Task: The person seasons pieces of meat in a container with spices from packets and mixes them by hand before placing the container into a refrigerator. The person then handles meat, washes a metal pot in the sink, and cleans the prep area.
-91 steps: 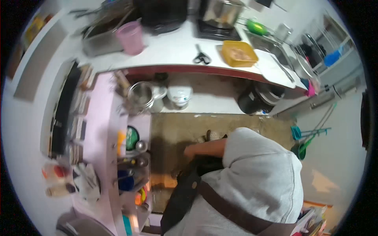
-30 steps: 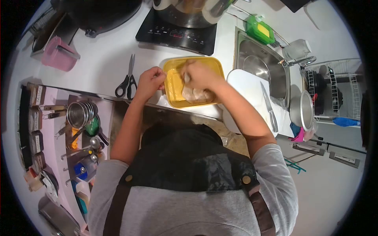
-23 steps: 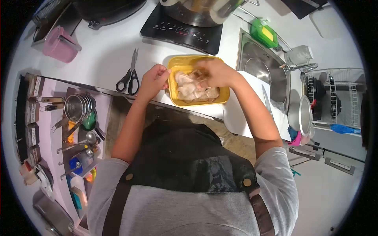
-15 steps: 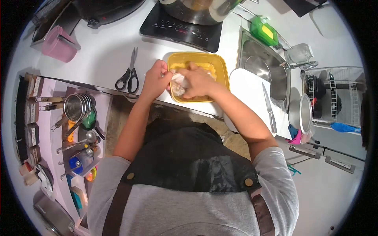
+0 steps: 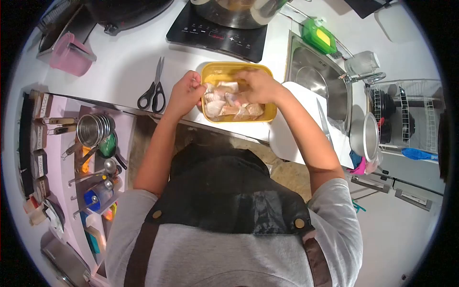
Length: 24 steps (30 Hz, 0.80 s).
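A yellow rectangular container (image 5: 271, 115) sits near the counter's front edge with several pieces of pale raw meat (image 5: 229, 110) in its near half. My left hand (image 5: 186, 93) pinches the container's left rim between thumb and fingers. Inside the container, toward its right side, my right hand (image 5: 258, 87) reaches down over the meat. Its fingertips are blurred and partly hidden, so whether they grip a piece cannot be told. Left of my left hand, black-handled scissors (image 5: 153, 94) lie on the counter, blades pointing away from me.
A cooktop (image 5: 217, 36) with a steel pot (image 5: 239, 13) stands behind the container. To the right are a white cutting board (image 5: 299, 124), a knife (image 5: 323, 119), a sink (image 5: 311, 62) and a metal basin (image 5: 368, 137). A pink cup (image 5: 71, 56) stands at left.
My right hand has moved from the container's left part to its right part, uncovering more meat. Earlier, the body turned from the side to face the counter, and both hands came to the container.
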### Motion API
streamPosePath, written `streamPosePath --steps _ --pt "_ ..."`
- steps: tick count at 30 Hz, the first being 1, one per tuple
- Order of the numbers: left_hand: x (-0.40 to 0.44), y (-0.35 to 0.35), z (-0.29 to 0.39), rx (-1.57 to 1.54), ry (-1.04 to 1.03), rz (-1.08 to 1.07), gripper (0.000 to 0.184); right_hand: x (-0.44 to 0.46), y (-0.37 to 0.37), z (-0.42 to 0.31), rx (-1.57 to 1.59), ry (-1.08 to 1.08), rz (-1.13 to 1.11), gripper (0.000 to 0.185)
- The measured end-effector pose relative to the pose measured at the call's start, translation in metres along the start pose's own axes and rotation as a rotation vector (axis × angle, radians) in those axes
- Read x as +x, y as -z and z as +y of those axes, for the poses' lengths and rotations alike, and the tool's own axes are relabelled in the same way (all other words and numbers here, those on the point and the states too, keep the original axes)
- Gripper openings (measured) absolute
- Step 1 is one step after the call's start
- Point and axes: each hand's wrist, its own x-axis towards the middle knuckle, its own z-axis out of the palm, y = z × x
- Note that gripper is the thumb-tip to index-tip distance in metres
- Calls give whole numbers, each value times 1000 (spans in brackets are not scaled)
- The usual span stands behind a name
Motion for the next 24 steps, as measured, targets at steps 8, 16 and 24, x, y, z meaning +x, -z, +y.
streamPosePath --steps 8,16,24 --pt "6 0 -8 -36 12 -3 15 13 -62 -30 158 110 18 61" --pt "6 1 -6 -108 51 -23 15 13 -7 -22 -32 86 -3 48" --pt "10 2 -5 -12 14 1 13 11 -56 -49 -251 260 108 38"
